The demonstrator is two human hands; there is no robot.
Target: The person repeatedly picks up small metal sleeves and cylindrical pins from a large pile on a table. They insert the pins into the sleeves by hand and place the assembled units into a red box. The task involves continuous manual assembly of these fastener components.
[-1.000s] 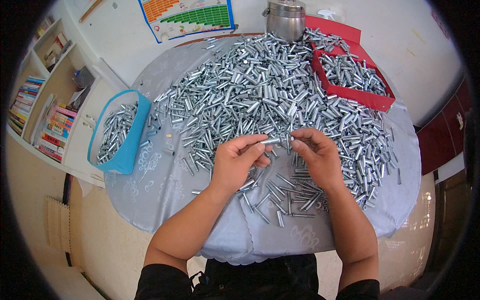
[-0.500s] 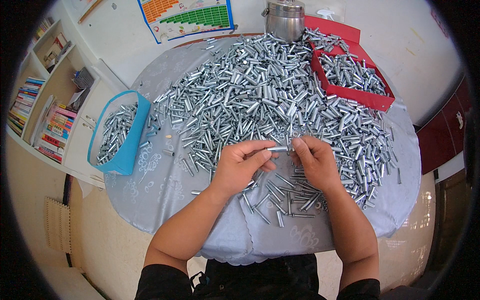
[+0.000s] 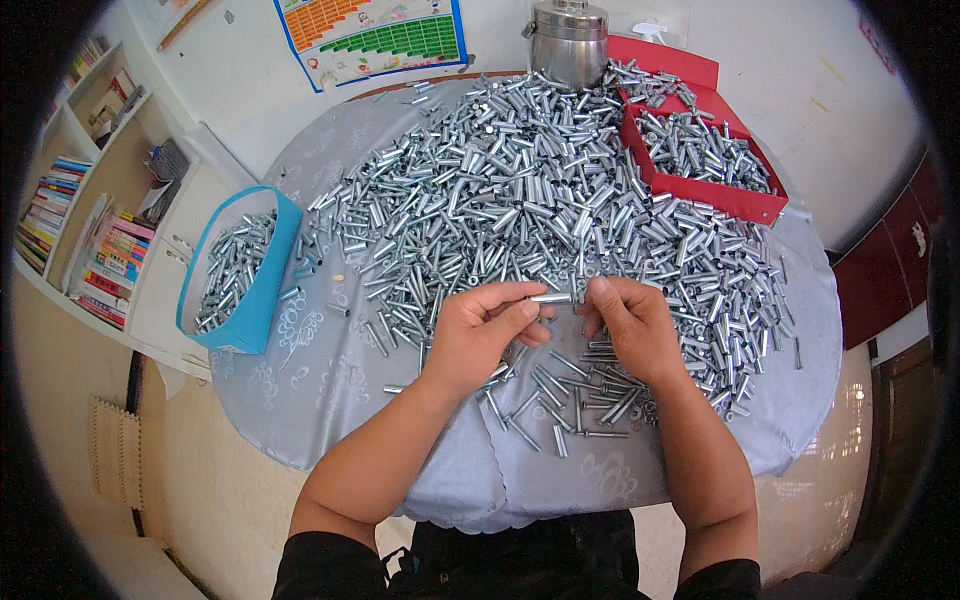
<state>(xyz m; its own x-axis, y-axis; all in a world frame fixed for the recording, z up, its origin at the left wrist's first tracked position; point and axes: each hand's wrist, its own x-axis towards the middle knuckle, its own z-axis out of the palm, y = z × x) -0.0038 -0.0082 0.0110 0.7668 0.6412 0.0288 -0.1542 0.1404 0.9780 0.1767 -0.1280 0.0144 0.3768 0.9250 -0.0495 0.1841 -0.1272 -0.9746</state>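
Left hand (image 3: 485,335) and right hand (image 3: 625,325): close together at frame centre, both pinching one small metal tube (image 3: 551,297) end to end, raised above heap for fingertip work. Tube heap (image 3: 540,190): spread over round grey-clothed table (image 3: 330,390), within reach. Blue bin (image 3: 250,300), left: part-filled with tubes. Red box (image 3: 745,200), upper right: likewise. Steel pot (image 3: 568,40), top centre. Chart poster (image 3: 370,35), upper left: rectangular, blue border, orange and green blocks.

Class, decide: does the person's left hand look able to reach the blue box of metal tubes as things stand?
Probably yes: the blue box sits open-topped on the left hand's side, with only bare tablecloth between, though that hand now holds a tube.
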